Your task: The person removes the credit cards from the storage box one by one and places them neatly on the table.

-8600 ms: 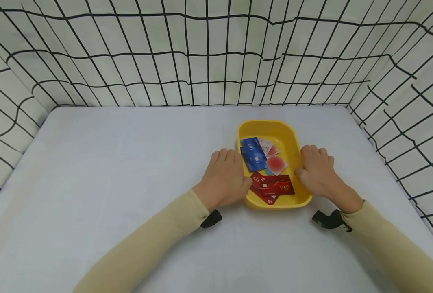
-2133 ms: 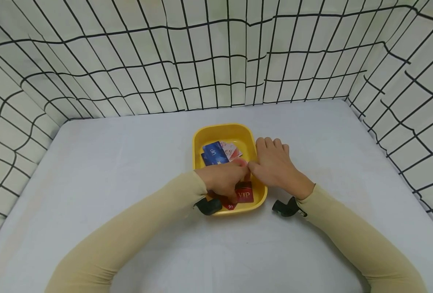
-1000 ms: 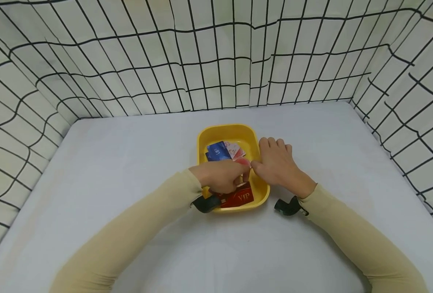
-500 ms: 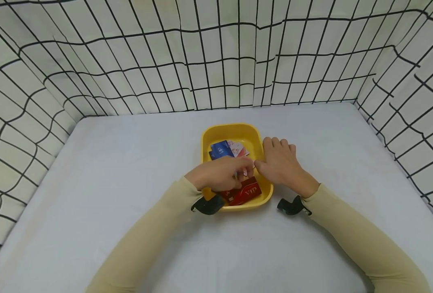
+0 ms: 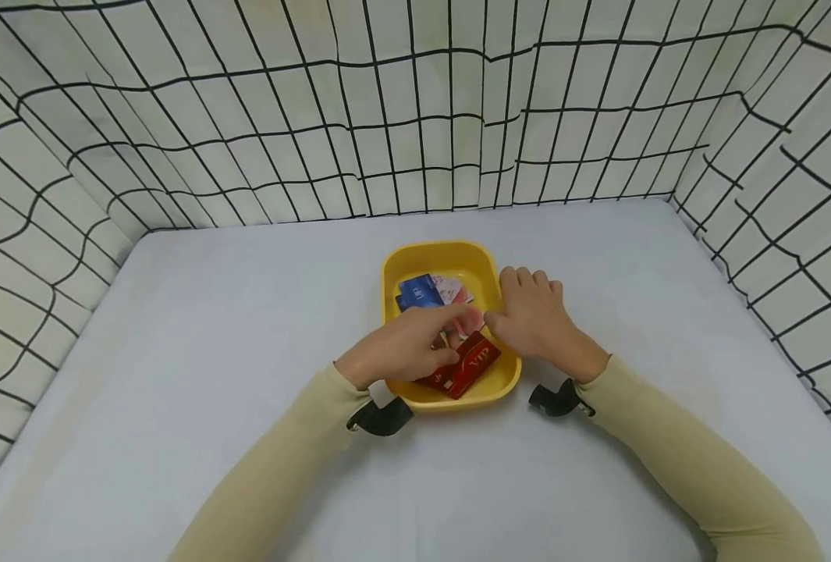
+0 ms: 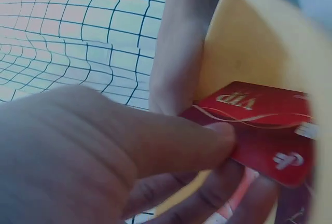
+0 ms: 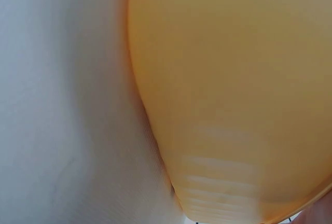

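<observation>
The left hand (image 5: 406, 343) has its index finger stretched forward and its thumb against the red VIP card (image 5: 476, 362); the other fingertips vanish beneath or behind that card, so whether they pinch it cannot be told. The second red card (image 6: 296, 206) is mostly covered, its lettering too blurred to read. The index finger partly masks the card with a round pink mark (image 5: 471, 320), and the knuckles cut off the lower part of the blue VIP card (image 5: 420, 292), beside the pink-and-white cards (image 5: 450, 289). All of these lie inside the yellow tray (image 5: 457, 406). The right hand (image 5: 536, 320) grips the tray's right rim, thumb at the edge and fingers bent down outside, their tips out of sight; the right wrist view is filled mainly by the tray's outer wall. Both forearms, in beige sleeves (image 5: 268, 476), slant inward from the near edge, where the head view crops them. The white tabletop (image 5: 246, 328) spreads widely left of the tray, less so to its right, and the grid-lined white wall (image 5: 387, 86) stands beyond the far edge
</observation>
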`<state>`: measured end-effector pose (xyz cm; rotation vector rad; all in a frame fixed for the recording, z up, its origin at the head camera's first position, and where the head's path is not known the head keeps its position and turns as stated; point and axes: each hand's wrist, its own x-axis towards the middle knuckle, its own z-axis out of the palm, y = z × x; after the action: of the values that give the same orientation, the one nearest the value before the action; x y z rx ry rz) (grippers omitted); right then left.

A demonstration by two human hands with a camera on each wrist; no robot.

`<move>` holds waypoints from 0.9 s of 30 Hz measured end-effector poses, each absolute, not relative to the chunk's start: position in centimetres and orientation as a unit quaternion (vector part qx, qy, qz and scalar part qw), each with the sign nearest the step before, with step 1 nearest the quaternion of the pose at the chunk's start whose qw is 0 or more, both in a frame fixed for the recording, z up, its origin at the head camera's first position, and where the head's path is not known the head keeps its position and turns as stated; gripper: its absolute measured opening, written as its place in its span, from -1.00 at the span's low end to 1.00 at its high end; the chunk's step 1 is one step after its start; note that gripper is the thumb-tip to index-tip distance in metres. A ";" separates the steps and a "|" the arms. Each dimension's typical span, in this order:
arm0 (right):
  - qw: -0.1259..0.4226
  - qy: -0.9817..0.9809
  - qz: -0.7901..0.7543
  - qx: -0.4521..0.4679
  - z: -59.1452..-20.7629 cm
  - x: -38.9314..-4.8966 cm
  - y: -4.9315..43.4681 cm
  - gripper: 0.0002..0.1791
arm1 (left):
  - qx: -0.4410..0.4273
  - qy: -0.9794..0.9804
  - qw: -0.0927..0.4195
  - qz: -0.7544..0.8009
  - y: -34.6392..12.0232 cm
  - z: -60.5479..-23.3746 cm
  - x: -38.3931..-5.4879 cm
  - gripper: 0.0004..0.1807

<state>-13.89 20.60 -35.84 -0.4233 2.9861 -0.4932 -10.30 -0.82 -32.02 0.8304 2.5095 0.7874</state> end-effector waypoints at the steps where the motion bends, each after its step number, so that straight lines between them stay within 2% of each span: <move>1: 0.042 0.976 -0.160 -0.138 -35.8 -13.9 20.6 -0.59 | 0.297 0.892 0.185 0.287 -0.9 -32.1 -10.2 -0.56; 9: 0.036 0.978 -0.158 -0.133 -36.1 -14.0 20.6 -0.61 | 0.317 0.873 0.154 0.339 -1.1 -33.2 -10.0 -0.61; 19: 0.032 0.979 -0.150 -0.133 -36.2 -14.1 20.3 -0.62 | 0.291 0.856 0.159 0.398 -2.2 -33.0 -9.6 -0.55; 27: 0.042 0.979 -0.154 -0.129 -36.2 -14.1 20.3 -0.62 | 0.285 0.858 0.158 0.398 -2.8 -32.7 -9.4 -0.67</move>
<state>-14.08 20.32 -36.15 -0.3959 2.9955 -0.4701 -9.43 -2.85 -32.75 0.8139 2.4524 1.1379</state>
